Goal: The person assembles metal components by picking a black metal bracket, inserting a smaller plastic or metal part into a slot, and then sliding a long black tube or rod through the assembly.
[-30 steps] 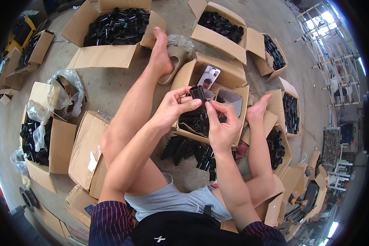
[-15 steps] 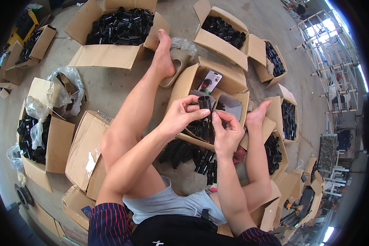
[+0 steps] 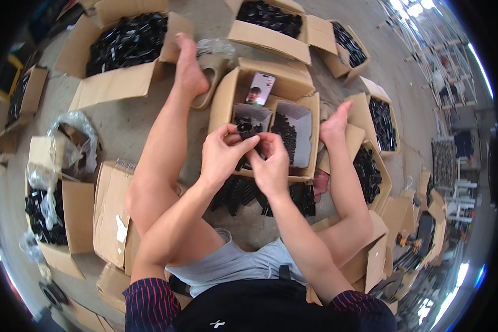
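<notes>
My left hand (image 3: pixel 222 155) is closed around a short black plastic tube fitting (image 3: pixel 244 129), its round open end showing above the fingers. Against it, my right hand (image 3: pixel 272 164) pinches with thumb and fingertips; whatever lies in that pinch is hidden. Both hands hover over the near side of an open cardboard box (image 3: pixel 307 133) between my legs. Inside the box stand two grey trays: the right tray (image 3: pixel 301 119) holds many small black pieces, and the left tray (image 3: pixel 254 110) is partly covered by my hands.
A lit phone (image 3: pixel 261 88) leans against the box's far wall. Black ribbed parts (image 3: pixel 232 195) lie on the floor before me. Cartons of black fittings stand around, including a far-left carton (image 3: pixel 113 83) and a right carton (image 3: pixel 390 124). A tan clog (image 3: pixel 210 77) is beside my left foot.
My hands have come closer together, and the tube has tipped so its open end faces more toward me. The whole view has shifted, showing more of the trays.
</notes>
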A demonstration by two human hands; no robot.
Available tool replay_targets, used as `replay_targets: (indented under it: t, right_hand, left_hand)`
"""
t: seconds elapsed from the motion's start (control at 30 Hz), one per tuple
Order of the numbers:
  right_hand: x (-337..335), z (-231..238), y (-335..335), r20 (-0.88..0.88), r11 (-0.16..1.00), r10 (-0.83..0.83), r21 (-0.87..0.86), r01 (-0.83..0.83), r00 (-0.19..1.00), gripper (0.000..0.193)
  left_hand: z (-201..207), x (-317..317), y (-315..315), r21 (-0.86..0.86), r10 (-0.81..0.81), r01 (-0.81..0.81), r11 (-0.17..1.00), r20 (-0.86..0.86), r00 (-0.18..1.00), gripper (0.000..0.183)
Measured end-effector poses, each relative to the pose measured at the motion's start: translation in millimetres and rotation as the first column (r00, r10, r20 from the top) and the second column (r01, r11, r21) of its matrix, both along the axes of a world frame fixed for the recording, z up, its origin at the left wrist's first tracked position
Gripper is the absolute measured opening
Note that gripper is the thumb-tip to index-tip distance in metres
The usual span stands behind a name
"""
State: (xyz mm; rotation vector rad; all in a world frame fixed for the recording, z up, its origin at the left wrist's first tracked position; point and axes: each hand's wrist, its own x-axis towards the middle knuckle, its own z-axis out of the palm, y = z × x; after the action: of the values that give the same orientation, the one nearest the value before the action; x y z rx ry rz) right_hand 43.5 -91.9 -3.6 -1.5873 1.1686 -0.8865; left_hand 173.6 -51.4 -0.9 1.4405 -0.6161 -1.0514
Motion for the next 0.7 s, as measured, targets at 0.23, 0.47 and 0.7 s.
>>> replay_targets:
  t: [0.23, 0.47, 0.7]
  right_hand:
    - [-15.1, -24.3, 12.2, 0.303, 0.967, -0.112, 0.251, 0.035, 0.946, 0.029]
    - [-33.4, 7.2, -11.5, 0.435, 0.681, -0.314, 0.722, -0.119, 0.844, 0.028]
    - [13.7, -26.4, -56.5, 0.113, 0.966, 0.179, 0.166, -0.196, 0.977, 0.029]
  left_hand:
    - [16.6, -15.6, -0.7, 0.13, -0.129, 0.074, 0.989, 0.487, 0.864, 0.042]
    - [-7.3, -34.8, -1.5, 0.111, -0.062, 0.164, 0.98, -0.614, 0.787, 0.032]
    - [-4.8, 1.8, -0.3, 0.16, 0.14, -0.038, 0.986, -0.688, 0.712, 0.032]
